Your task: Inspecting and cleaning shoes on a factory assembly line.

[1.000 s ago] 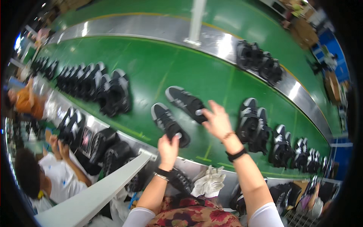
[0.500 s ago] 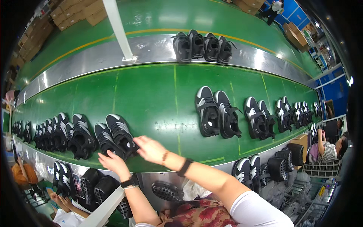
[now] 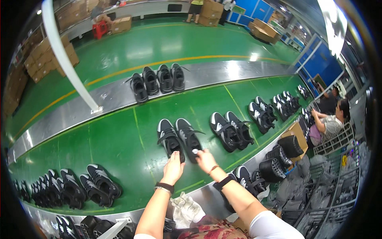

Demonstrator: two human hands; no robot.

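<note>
Touching shoe pair [image 3: 183, 134] | likely light, pliable; grasp near-side heels [image 3: 182, 156] | left hand [image 3: 172, 169], right hand [image 3: 206, 160]: cannot tell whether fingers clamp

Crumpled off-white fabric gloves [image 3: 186, 210] lie near, at the middle. Left, a white metal post [image 3: 65, 59] rises before stacked brown cardboard boxes [image 3: 39, 61]; a red plastic stool [image 3: 101, 30] stands far left; right, a striped-shirted person [image 3: 332, 126].

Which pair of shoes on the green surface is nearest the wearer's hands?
The pair near picture centre: the left hand is at its left shoe, the right hand at its right shoe. The other pairs there sit farther from both.
</note>
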